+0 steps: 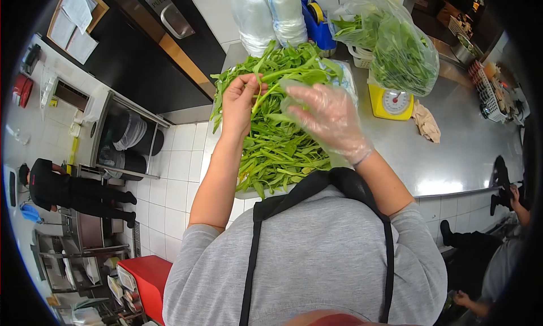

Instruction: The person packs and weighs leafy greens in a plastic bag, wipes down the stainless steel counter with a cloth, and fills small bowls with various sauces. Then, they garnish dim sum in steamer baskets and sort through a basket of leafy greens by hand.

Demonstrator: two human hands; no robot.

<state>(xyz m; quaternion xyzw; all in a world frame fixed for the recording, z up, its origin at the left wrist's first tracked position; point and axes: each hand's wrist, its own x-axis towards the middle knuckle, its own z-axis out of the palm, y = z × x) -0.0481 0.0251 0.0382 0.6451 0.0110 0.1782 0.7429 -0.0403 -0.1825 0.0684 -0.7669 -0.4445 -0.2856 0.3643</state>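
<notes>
A large heap of leafy green stems [285, 150] lies in front of me on the metal counter. My left hand [244, 99], bare, pinches a green stem between thumb and fingers above the heap's upper part. My right hand [331, 116] wears a clear plastic glove and is somewhat blurred by motion. Its fingers are curled beside a leafy stalk [300, 74] that stretches between the hands, and the glove hides part of their grip.
Beyond the heap stand plastic bag rolls [285, 14] and a blue tape holder [321, 29]. A bag of greens [404, 57] sits on a yellow scale [389, 103], beside a brown cloth [426, 122]. One person [68, 190] stands far left; another [503, 264] is at right.
</notes>
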